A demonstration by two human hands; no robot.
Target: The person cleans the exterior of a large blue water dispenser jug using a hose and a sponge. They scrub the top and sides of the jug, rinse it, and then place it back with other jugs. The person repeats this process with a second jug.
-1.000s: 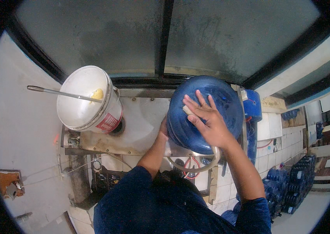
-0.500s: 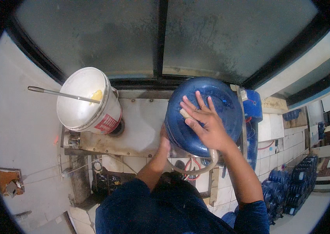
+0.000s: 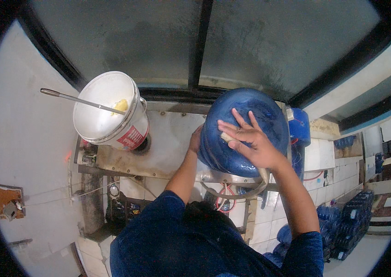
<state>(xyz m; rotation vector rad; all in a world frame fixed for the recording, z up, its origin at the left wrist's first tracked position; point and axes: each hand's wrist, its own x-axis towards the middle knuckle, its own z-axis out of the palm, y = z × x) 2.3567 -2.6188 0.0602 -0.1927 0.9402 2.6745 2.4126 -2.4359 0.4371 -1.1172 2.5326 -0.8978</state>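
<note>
A big blue water jug [image 3: 269, 115], its broad end facing up and wet, stands on the metal bench. My left hand [image 3: 196, 140] grips its left side, with the fingertips partly hidden behind it. On top of the jug lies my right hand [image 3: 253, 143], its fingers spread across the wet surface. Held under that palm, by the thumb, is a pale hose [image 3: 225, 137]; its end pokes out past the thumb. From below my right wrist the hose curves down and to the left, in front of the bench.
A white bucket [image 3: 107, 111] stands tilted at the bench's left, a metal-handled tool [image 3: 80, 100] with a yellow tip lying across it. Dark-framed glass panes [image 3: 251, 46] rise behind the metal bench [image 3: 172, 134]. Several blue jugs [image 3: 352, 217] are stacked at the lower right.
The view has shifted slightly, so bench and bucket sit a little differently. My right hand has slid slightly over the jug's top with the hose. My left hand stays at the jug's side.
</note>
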